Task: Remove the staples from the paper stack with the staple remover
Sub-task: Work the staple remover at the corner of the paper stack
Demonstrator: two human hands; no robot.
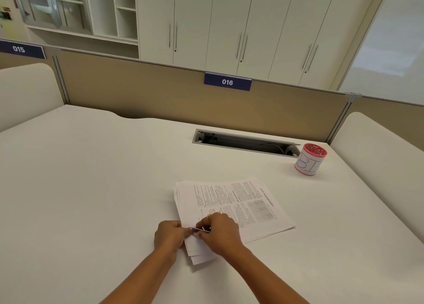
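A stack of printed paper sheets [231, 206] lies on the white desk [91, 189], fanned a little at its near corner. My left hand [168, 236] pinches that near corner at the stack's left edge. My right hand [220, 232], with a gold ring on one finger, grips a thin metal staple remover [200, 230] whose tip sits at the same corner, between the two hands. The staple itself is hidden under my fingers.
A red mesh cup [310, 159] wrapped in a hand-lettered white label stands at the back right. An open cable slot [245, 143] is cut into the desk behind the stack. A beige partition [160, 92] labelled 016 closes the far edge.
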